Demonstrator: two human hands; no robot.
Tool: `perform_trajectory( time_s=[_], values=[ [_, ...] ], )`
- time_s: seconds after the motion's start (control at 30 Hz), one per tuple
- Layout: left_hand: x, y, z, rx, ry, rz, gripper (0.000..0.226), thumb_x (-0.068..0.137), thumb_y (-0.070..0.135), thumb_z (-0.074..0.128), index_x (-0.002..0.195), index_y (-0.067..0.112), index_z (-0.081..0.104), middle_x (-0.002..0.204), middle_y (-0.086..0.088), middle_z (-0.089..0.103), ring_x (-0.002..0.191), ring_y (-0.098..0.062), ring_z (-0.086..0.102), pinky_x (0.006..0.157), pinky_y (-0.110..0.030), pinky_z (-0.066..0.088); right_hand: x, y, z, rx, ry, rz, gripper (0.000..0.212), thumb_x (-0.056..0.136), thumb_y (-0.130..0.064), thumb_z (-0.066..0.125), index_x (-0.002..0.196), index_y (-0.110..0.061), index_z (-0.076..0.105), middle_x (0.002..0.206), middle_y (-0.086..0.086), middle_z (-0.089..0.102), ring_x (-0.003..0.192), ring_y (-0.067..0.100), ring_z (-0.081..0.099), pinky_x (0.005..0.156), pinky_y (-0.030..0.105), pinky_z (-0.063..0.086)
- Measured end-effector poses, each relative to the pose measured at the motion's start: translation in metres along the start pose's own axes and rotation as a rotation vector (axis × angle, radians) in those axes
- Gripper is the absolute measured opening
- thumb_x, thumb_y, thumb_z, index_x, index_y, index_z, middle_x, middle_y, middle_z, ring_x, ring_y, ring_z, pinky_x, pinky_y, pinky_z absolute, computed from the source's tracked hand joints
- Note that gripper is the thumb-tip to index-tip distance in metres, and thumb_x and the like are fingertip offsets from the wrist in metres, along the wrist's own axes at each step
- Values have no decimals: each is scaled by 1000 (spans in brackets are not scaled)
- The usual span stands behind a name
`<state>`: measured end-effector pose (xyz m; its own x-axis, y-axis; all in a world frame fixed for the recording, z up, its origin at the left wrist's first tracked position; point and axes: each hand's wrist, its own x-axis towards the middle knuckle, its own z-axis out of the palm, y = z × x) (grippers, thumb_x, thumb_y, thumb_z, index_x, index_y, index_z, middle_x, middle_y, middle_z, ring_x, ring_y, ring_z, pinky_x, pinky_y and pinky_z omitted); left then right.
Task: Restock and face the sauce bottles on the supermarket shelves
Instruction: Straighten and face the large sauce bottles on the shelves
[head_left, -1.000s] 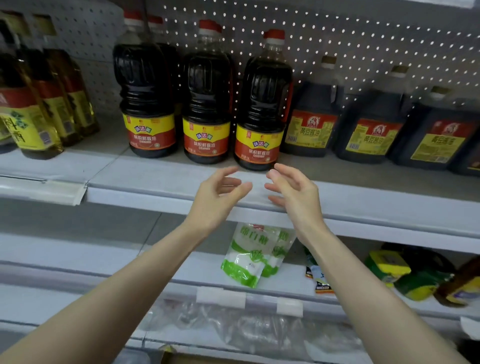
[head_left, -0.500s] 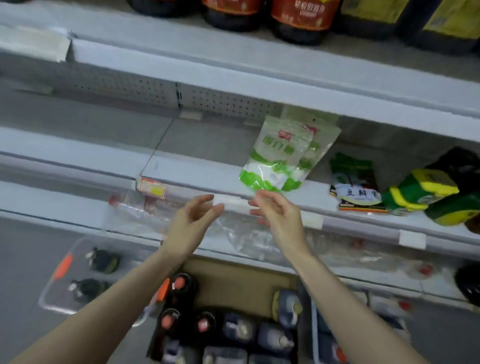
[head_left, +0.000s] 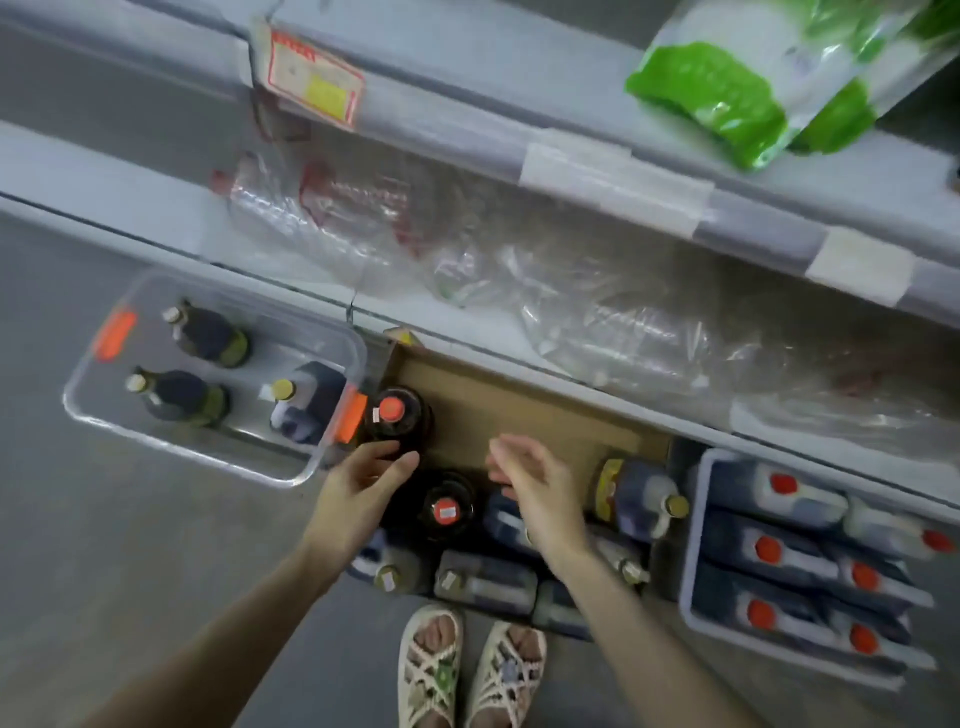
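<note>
- Both my hands are coming down from shelf height to the stock on the floor, and my view is tipping down with them.
- Nearest, my sandals (head_left: 431, 665) are standing just short of the cardboard box (head_left: 519, 405).
- My left hand (head_left: 363, 488) is reaching at the shoulder of a red-capped bottle (head_left: 397, 415) in the box's left corner. Its fingers are spread and not closing round it, and I cannot tell whether they are touching.
- My right hand (head_left: 540, 499) is hovering flat and empty over the box, beside a second red-capped bottle (head_left: 448, 506).
- To either side, a clear bin (head_left: 249, 306) and a grey crate (head_left: 691, 519) are holding more bottles.
- Beyond, the bottom shelf (head_left: 130, 171) is carrying crumpled plastic bags (head_left: 597, 322), and a green pouch (head_left: 737, 83) is lying on the shelf above.
- With so much stock waiting, I am judging the restocking far from finished. The sauce shelf is out of view, so I cannot judge the facing.
</note>
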<state>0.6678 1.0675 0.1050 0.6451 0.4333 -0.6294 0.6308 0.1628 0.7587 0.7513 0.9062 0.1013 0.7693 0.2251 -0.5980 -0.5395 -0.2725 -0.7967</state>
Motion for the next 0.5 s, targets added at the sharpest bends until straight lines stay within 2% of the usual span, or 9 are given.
perform_trajectory(
  time_s=[0.07, 0.13, 0.2, 0.3, 0.33, 0.4, 0.43, 0.5],
  values=[
    [10, -33, 2, -25, 7, -57, 30, 88, 23, 65, 114, 7, 62, 90, -3, 68, 82, -9, 62, 74, -19, 47, 11, 40, 8, -12, 9, 67, 7, 89, -22, 67, 96, -21, 66, 88, -4, 69, 82, 7, 65, 75, 21, 48],
    [19, -63, 5, -6, 18, -88, 29, 87, 27, 66, 110, 9, 65, 91, -1, 69, 86, -10, 64, 76, -21, 47, 17, 73, 14, -55, 0, 128, 22, 89, -26, 67, 108, -15, 63, 96, -4, 67, 85, 3, 62, 76, 21, 47],
    [29, -88, 7, 13, 31, -116, 29, 87, 30, 66, 109, 10, 66, 90, 1, 70, 87, -10, 65, 80, -26, 48, 22, 102, 21, -70, -6, 195, 34, 88, -29, 67, 119, -17, 56, 111, 1, 63, 91, 3, 59, 76, 19, 46],
    [39, -114, 13, 38, 47, -161, 36, 88, 34, 65, 116, 12, 64, 100, -3, 69, 95, -13, 64, 88, -34, 51, 27, 135, 30, -107, 3, 279, 55, 88, -33, 67, 134, -15, 45, 125, 2, 52, 105, 11, 53, 71, 8, 43],
    [42, -121, 15, 46, 51, -169, 38, 88, 36, 64, 117, 12, 63, 103, -3, 69, 97, -14, 64, 87, -33, 50, 28, 144, 34, -108, 13, 301, 61, 88, -33, 67, 139, -13, 40, 127, 2, 49, 107, 12, 51, 69, 6, 42],
    [47, -133, 18, 65, 48, -168, 40, 88, 40, 62, 119, 14, 63, 104, -2, 68, 98, -14, 63, 81, -29, 48, 29, 159, 41, -79, 33, 346, 72, 87, -35, 67, 145, -12, 32, 134, 2, 44, 107, 10, 48, 77, 10, 40],
    [49, -138, 18, 70, 41, -168, 40, 88, 41, 62, 119, 15, 63, 103, -1, 68, 97, -14, 63, 79, -27, 46, 30, 165, 44, -69, 36, 357, 74, 87, -35, 67, 147, -13, 29, 133, 0, 43, 107, 9, 47, 80, 14, 39],
    [52, -146, 18, 64, 37, -173, 41, 87, 43, 62, 117, 16, 63, 100, 1, 69, 96, -13, 64, 76, -25, 44, 31, 174, 50, -57, 27, 357, 70, 89, -34, 65, 146, -15, 29, 123, -6, 45, 102, 5, 49, 77, 12, 40]
  ],
)
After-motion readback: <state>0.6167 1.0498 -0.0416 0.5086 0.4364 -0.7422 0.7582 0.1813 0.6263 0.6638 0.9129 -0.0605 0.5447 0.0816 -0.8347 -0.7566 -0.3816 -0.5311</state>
